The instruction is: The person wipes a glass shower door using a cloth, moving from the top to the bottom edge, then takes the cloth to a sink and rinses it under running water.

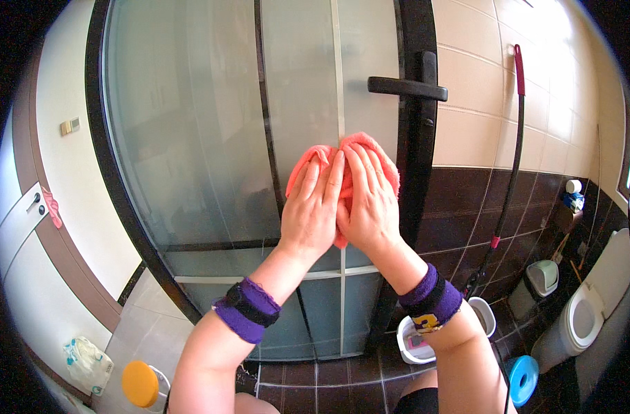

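A frosted glass door (pixel 227 124) with a black frame stands upright before me. Both hands press a coral-pink cloth (pixel 364 139) flat against its glass, below and left of the black door handle (pixel 408 88). My left hand (pixel 312 202) lies on the cloth's left part, fingers pointing up. Beside it, my right hand (pixel 369 199) covers the right part, with the fingers close together. The cloth bunches between and above the hands, and its lower tip shows beneath them. Purple and black bands circle both forearms.
A long-handled pole (pixel 516 139) leans on the tiled wall at right. Below stand white basins (pixel 415 357), a lidded bin (pixel 537 279), an open toilet (pixel 578 321) and a blue round object (pixel 523 380). A yellow-topped stool or container (pixel 140 383) and plastic bag (pixel 87 365) sit at lower left.
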{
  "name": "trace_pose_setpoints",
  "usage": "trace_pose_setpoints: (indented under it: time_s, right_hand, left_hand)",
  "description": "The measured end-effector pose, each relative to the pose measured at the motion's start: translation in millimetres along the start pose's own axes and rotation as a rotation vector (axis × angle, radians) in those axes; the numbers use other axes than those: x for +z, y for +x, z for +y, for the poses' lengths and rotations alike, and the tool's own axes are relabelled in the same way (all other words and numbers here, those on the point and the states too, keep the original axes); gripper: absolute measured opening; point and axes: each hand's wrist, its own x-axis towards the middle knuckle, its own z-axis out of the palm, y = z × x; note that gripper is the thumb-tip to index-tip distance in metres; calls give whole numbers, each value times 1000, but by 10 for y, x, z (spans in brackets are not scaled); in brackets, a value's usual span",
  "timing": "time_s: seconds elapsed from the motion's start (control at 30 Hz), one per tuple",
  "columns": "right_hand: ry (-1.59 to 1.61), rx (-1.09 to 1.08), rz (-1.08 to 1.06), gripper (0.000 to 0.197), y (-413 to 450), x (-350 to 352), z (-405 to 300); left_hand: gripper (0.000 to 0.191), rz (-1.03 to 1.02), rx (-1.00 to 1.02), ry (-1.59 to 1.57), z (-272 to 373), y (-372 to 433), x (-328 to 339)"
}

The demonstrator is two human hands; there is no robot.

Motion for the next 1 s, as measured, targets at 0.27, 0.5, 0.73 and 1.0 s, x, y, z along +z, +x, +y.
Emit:
trace_pose_setpoints:
  time_s: [0.27,0.5,0.73,1.0]
  right_hand:
    - [-65,31,-92,63,-247,-96,5]
    - [-33,61,-131,63,-235,-132,23]
    - [-25,24,-56,62,-41,-88,14]
    - [-35,12,-45,65,31,-23,106]
  left_hand:
    - [58,-29,90,106,65,-159,166]
    - [57,-9,57,87,105,-178,235]
    - [55,73,39,83,49,24,106]
    - [57,107,71,176,0,154,137]
